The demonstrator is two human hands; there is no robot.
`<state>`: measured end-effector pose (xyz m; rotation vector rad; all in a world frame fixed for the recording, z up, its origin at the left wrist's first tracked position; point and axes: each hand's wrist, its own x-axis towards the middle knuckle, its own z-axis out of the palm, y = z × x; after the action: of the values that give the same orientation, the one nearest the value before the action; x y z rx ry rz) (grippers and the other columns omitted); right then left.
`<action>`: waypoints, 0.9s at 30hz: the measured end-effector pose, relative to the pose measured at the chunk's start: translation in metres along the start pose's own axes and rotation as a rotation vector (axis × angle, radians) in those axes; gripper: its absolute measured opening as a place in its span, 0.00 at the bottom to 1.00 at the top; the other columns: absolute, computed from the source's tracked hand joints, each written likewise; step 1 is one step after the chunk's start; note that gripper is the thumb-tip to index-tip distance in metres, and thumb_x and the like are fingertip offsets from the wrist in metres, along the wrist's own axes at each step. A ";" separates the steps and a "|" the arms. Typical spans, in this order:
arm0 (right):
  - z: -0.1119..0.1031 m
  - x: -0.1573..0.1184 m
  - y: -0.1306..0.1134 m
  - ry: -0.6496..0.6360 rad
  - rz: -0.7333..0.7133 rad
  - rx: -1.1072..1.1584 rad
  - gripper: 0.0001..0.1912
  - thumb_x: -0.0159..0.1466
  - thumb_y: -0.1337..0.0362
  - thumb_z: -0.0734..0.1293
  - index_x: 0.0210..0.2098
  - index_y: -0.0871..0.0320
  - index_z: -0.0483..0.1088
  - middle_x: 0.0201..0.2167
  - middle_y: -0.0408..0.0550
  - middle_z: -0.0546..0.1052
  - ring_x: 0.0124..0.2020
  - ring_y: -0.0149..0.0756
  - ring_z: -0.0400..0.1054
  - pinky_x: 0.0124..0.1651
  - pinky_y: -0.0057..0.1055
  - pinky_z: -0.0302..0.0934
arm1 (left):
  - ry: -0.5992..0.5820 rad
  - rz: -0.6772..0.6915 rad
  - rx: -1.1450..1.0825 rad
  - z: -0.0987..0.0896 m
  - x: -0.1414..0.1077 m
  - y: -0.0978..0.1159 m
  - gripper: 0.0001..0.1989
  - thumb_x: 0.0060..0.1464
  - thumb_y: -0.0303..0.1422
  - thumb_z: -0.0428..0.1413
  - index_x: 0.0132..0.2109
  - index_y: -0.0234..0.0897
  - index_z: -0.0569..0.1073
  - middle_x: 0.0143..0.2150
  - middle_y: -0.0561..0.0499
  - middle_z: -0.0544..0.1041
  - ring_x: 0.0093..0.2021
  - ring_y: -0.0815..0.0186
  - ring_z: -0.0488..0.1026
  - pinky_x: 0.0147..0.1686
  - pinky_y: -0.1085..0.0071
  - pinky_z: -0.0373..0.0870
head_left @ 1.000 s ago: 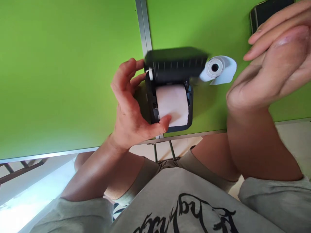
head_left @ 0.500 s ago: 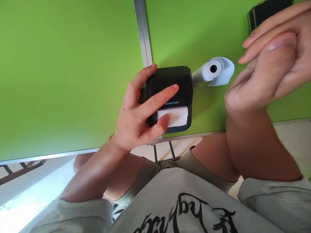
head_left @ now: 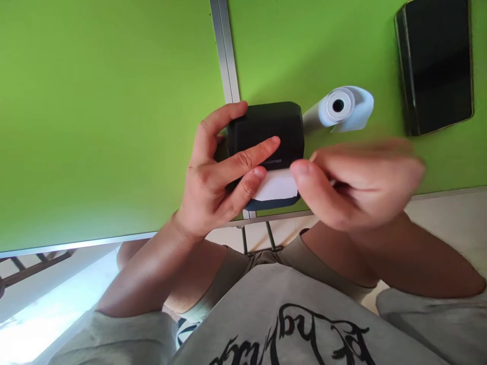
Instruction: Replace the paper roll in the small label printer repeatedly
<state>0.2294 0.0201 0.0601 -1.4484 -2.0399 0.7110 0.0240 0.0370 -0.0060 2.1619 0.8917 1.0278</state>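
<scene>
A black box-shaped device (head_left: 266,124) with small lettering stands at the table's near edge. White paper (head_left: 276,185) shows along its near side. My left hand (head_left: 224,170) grips the device from the left, its fingers spread over the top and the thumb at the paper's left end. At the right end of the paper, my right hand (head_left: 357,182) pinches the paper's edge between thumb and curled index finger; it is partly blurred. Just behind and right of the device lies a roll of white paper (head_left: 327,112) with a loose end.
A dark phone-like object (head_left: 437,66) lies at the far right of the green table (head_left: 114,101). A metal strip (head_left: 224,50) runs across the tabletop, up to the device. My lap and legs are below the near edge.
My right hand has come down and left from the upper right and closed at the paper. The dark object is now uncovered. My left hand stays on the device.
</scene>
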 end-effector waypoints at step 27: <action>-0.003 0.008 0.043 -0.290 0.266 0.014 0.36 0.69 0.43 0.66 0.13 0.59 0.56 0.12 0.40 0.51 0.16 0.20 0.44 0.21 0.31 0.35 | 0.086 -0.072 -0.061 0.005 0.004 0.001 0.13 0.71 0.40 0.55 0.56 0.51 0.82 0.66 0.47 0.68 0.66 0.50 0.71 0.53 0.49 0.81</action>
<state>0.2584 0.0409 0.0337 -1.7116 -2.0641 1.0981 0.0304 0.0381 -0.0067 2.0337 0.9587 1.1054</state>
